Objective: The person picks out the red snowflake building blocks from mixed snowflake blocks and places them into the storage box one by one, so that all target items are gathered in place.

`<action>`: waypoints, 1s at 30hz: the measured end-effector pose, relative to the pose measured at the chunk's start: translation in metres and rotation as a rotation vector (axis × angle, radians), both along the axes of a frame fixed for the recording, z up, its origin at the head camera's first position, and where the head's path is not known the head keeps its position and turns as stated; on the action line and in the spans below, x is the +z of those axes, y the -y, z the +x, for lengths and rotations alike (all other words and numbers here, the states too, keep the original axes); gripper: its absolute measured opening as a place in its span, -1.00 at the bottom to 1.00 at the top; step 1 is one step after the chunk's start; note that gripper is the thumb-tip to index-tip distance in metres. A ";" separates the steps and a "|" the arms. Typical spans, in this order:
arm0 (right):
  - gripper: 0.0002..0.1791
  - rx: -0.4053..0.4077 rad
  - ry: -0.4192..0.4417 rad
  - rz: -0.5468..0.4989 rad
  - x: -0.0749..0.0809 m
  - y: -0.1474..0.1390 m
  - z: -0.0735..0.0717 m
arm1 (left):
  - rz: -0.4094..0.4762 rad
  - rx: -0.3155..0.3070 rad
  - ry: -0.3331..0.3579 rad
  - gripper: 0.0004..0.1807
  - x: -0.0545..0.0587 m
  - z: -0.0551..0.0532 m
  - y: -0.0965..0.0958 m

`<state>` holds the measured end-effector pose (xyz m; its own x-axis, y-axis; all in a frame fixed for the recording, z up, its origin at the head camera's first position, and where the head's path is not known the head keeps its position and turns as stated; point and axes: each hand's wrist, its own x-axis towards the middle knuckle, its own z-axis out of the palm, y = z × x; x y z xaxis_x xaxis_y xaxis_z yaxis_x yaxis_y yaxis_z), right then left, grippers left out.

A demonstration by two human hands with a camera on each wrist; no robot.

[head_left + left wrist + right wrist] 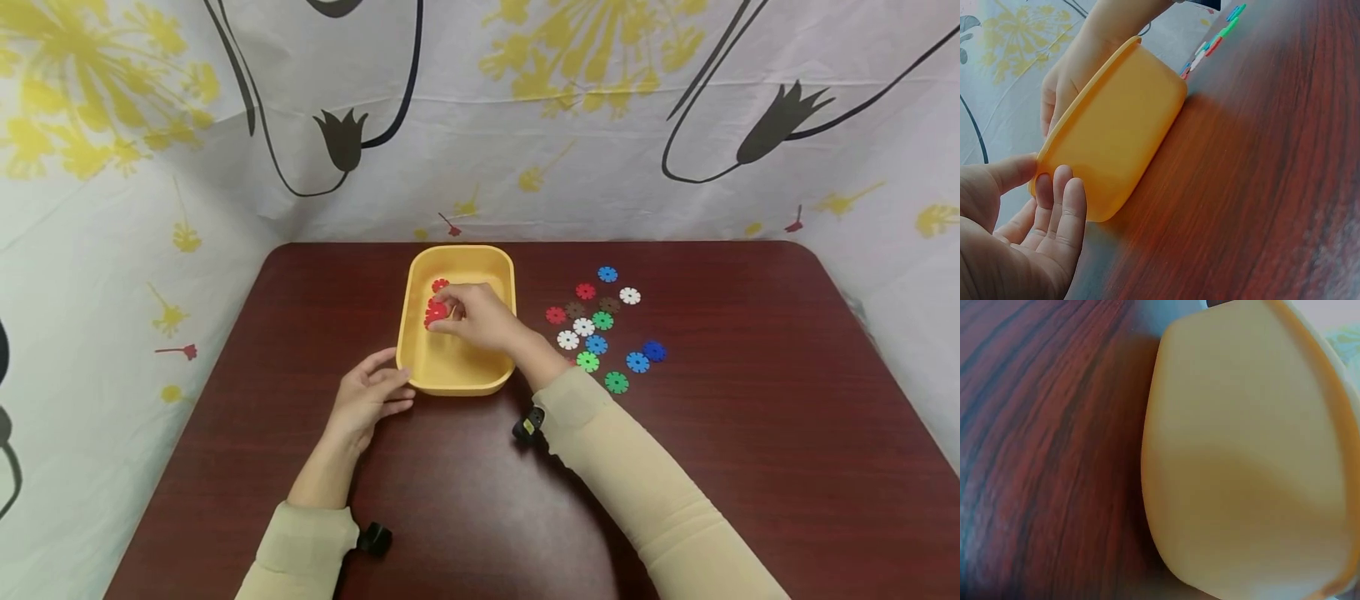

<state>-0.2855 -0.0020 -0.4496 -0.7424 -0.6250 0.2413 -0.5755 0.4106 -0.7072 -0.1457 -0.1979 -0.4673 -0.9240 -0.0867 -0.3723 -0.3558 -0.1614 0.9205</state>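
Head view: the yellow tray (pixel 450 367) sits near the back edge of the dark red-brown table (pixel 750 375), left of its middle. The left hand (pixel 367 398) holds the tray's near left corner, thumb at the rim (pixel 457 389), the other fingers loosely bent and spread outside it. The right hand (pixel 480 317) reaches over the right side into the tray, its fingers curled, thumb and fingertips pinching a red disc (pixel 436 313). Another red disc (pixel 440 285) lies inside, just beyond the fingertips. Scattered discs (pixel 617 382) in blue, red, white, brown and green lie right of the tray, one partly hidden by the right forearm (pixel 542 360). Patterned cloth (pixel 450 183) hangs behind.

Left wrist view: the left thumb touches the rim, with bent fingers at the outer wall (pixel 1122 112). The right hand is behind the tray, its fingertips hidden. Several discs show edge-on past the tray.

Right wrist view: the outer wall fills most of the right side, wood grain showing at left; the fingers' state cannot be told from here
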 end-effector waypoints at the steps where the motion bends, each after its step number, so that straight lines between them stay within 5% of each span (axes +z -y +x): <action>1: -0.64 0.002 0.004 0.004 -0.001 0.001 0.000 | 0.001 0.000 0.001 -0.41 0.000 0.000 0.000; 13: -0.69 -0.016 0.026 0.137 -0.006 0.013 -0.002 | -0.005 -0.006 0.010 -0.40 -0.001 -0.001 -0.001; 30: -0.72 0.100 0.064 0.373 -0.012 0.015 0.000 | 0.006 -0.001 0.017 -0.39 -0.002 -0.001 0.000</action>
<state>-0.2857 -0.0172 -0.4612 -0.6798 -0.7309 -0.0610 -0.5850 0.5905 -0.5559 -0.1466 -0.1979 -0.4693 -0.9176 -0.0840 -0.3887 -0.3717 -0.1663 0.9134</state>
